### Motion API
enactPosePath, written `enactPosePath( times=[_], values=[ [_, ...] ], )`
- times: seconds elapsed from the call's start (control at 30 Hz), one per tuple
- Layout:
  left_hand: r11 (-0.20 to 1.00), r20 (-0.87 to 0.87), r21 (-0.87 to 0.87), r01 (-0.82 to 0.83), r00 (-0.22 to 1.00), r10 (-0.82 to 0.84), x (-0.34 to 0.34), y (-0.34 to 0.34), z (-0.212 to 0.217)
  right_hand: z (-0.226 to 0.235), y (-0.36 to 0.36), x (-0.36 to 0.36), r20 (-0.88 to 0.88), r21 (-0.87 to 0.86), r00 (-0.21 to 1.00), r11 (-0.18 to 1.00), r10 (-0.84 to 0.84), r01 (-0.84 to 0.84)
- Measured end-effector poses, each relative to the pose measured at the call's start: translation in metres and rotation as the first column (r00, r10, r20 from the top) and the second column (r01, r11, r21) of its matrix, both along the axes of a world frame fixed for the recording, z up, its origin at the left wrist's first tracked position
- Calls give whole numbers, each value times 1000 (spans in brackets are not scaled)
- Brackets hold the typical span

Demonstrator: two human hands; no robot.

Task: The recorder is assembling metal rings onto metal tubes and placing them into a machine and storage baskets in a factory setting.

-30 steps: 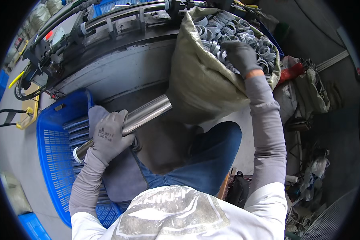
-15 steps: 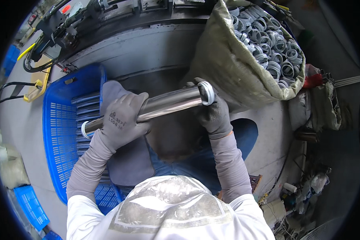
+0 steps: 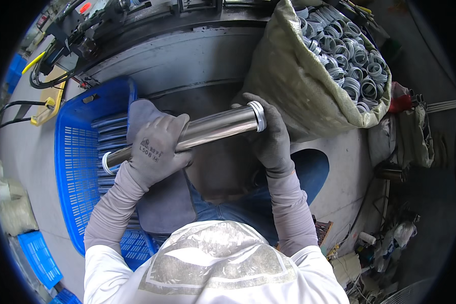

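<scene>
A shiny metal tube (image 3: 219,126) lies slantwise across my lap, its right end higher in the picture. My gloved left hand (image 3: 159,147) is closed around its left part. A pale ring (image 3: 106,163) sits at the tube's left end, and another whitish ring (image 3: 257,116) fits around its right end. My gloved right hand (image 3: 272,137) cups that right end, palm against the ring, with fingers reaching over the top and far side. Its thumb is hard to make out. A grey cloth (image 3: 164,207) is draped under the left hand, over the basket's edge and my leg.
To the left stands a blue plastic basket (image 3: 61,152) holding several metal tubes (image 3: 111,133). A woven sack (image 3: 283,66) full of pale rings (image 3: 357,61) stands at the upper right. Dark machinery (image 3: 81,43) lines the far side. Clutter (image 3: 385,243) lies at the lower right.
My right hand has shifted slightly and its fingers have straightened over the tube's end. The right ring now sits squarer around the tube. My left hand keeps its grip.
</scene>
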State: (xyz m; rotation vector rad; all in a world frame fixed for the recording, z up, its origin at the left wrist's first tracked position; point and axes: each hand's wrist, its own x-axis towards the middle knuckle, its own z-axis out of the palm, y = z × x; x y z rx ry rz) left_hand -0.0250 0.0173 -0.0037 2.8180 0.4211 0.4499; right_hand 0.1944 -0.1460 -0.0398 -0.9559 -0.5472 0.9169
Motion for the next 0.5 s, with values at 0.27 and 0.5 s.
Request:
enactPosePath(
  times=[0.27, 0.5],
  values=[
    [1000, -60, 14, 10, 998, -9, 5, -4, 6, -35, 2, 15, 626, -131, 776, 970, -79, 205],
    [1000, 50, 19, 1, 999, -2, 1, 1, -1, -37, 2, 16, 854, -75, 489, 887, -178, 455]
  ],
)
